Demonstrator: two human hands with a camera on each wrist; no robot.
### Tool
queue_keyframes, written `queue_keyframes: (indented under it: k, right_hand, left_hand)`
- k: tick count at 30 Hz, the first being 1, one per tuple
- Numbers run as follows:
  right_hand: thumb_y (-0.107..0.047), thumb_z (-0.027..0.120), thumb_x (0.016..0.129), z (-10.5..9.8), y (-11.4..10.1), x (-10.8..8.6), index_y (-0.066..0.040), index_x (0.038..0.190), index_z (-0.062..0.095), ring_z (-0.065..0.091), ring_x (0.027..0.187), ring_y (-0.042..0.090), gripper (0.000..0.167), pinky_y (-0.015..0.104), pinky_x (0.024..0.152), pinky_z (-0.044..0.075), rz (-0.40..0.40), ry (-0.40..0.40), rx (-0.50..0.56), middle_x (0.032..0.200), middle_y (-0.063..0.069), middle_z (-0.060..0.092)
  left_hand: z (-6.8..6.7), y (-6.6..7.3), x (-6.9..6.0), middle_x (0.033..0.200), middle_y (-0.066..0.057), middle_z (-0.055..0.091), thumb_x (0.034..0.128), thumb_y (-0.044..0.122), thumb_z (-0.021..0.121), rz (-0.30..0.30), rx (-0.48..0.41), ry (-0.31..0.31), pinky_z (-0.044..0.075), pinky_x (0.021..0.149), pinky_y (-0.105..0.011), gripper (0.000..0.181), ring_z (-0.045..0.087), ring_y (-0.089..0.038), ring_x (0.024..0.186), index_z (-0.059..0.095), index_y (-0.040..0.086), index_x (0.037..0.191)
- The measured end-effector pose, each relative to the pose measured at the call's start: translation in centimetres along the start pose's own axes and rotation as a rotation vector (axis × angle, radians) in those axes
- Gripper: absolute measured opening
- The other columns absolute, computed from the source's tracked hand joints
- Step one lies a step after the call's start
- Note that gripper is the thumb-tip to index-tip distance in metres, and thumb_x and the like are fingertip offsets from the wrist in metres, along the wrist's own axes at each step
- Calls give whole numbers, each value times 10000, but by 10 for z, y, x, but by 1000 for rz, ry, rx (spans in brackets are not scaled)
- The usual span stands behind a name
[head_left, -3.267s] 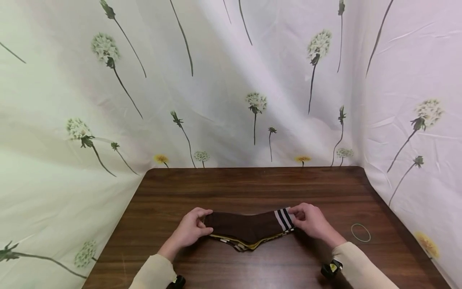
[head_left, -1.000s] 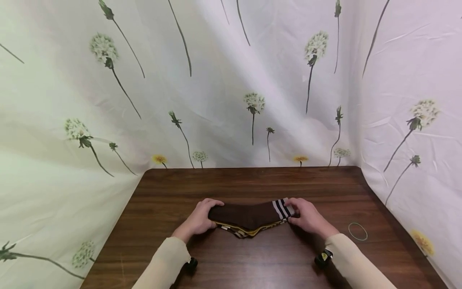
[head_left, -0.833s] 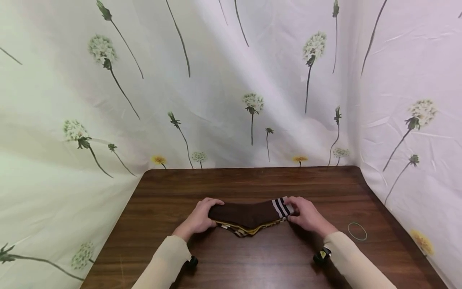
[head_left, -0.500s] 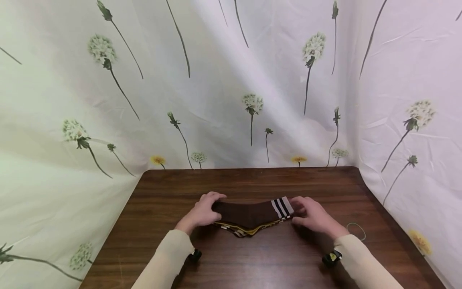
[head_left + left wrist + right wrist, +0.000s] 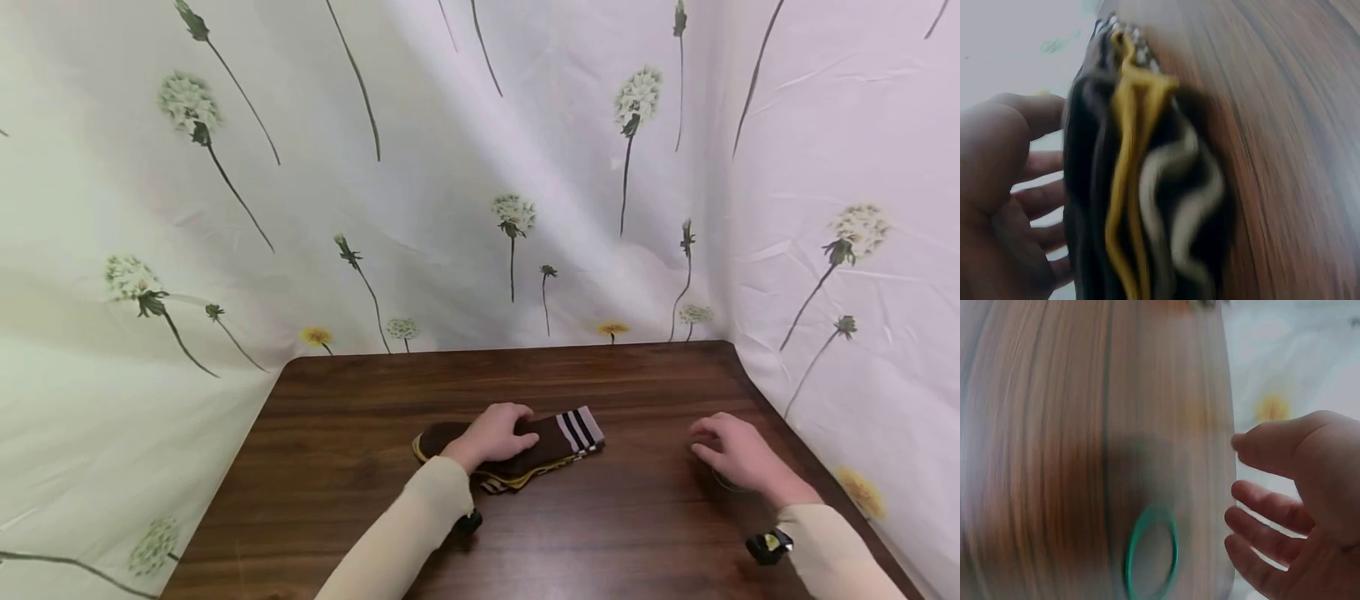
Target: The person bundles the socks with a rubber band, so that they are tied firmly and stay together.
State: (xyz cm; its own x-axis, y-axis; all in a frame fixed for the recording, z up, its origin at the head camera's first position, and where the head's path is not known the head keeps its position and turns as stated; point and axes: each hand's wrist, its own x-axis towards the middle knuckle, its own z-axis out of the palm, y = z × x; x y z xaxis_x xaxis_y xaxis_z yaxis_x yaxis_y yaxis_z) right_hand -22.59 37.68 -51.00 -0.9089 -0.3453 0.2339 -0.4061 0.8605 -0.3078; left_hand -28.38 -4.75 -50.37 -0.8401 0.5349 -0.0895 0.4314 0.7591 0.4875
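A stack of folded socks lies on the wooden table, dark brown on top with a black-and-white striped cuff at its right end. Yellow and patterned layers show along its near edge, and in the left wrist view the layered edge of the socks is blurred. My left hand is over the middle of the stack, fingers loosely bent, gripping nothing; whether it touches the cloth I cannot tell. To the right, my right hand hovers with parted fingers above a green rubber band, mostly hidden by it in the head view.
The wooden table has its back edge against a white curtain printed with dandelions. More curtain hangs along the left and right sides. A dark device is strapped on the right wrist.
Both hands have let go of the sock ends. My left hand has moved right over the stack, and my right hand has moved right to the rubber band.
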Motion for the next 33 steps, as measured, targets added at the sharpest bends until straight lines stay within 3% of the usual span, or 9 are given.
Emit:
queue_keyframes:
  k: [7, 13, 18, 23, 26, 30, 33]
  right_hand:
    - [3, 829, 756, -10, 40, -27, -45, 983, 777, 676, 903, 316, 238, 499, 783, 552, 61, -67, -68, 943, 55, 722]
    - [-55, 886, 765, -2, 51, -36, -124, 911, 801, 661, 851, 211, 184, 430, 742, 545, 61, 38, -48, 899, -16, 711]
    - [-42, 915, 705, 3, 51, -38, -212, 756, 773, 628, 773, 81, 228, 371, 684, 536, 39, 127, -47, 798, -94, 674]
    - [-45, 916, 714, 1, 50, -36, -206, 722, 761, 634, 753, 103, 223, 384, 681, 538, 39, 102, -43, 778, -91, 666]
    - [-42, 904, 735, 0, 48, -36, -177, 736, 773, 648, 754, 133, 188, 396, 690, 547, 55, 68, -43, 782, -80, 679]
    - [-35, 872, 766, -2, 47, -35, -158, 749, 772, 654, 757, 153, 160, 409, 701, 548, 88, 31, -44, 782, -65, 689]
    - [-27, 842, 791, -2, 47, -33, -160, 748, 742, 626, 744, 145, 173, 406, 692, 534, 111, -6, -45, 777, -64, 665]
  left_hand:
    - [6, 22, 20, 1335, -79, 701, 1010, 353, 700, -52, 72, -16, 527, 1040, -406, 453, 647, -248, 1244, 678, 80, 1371]
    - [10, 34, 31, 1354, -76, 689, 966, 350, 760, -125, 105, -68, 544, 1006, -399, 476, 646, -237, 1233, 697, 78, 1352]
    - [11, 44, 36, 1136, -71, 702, 933, 300, 801, -186, 160, -100, 562, 777, -391, 291, 643, -216, 931, 736, 84, 1116]
    - [9, 50, 41, 926, -42, 620, 926, 220, 782, -211, 173, -155, 476, 637, -363, 172, 546, -201, 763, 651, 110, 903]
    - [11, 49, 47, 836, -21, 600, 914, 216, 798, -219, 151, -180, 467, 613, -353, 199, 541, -192, 725, 631, 124, 856]
    - [29, 30, 67, 677, 22, 510, 892, 238, 812, -195, 128, -182, 433, 549, -325, 298, 504, -160, 626, 568, 158, 741]
    - [32, 29, 70, 665, 23, 514, 893, 217, 810, -191, 111, -187, 440, 557, -323, 286, 509, -159, 623, 579, 155, 736]
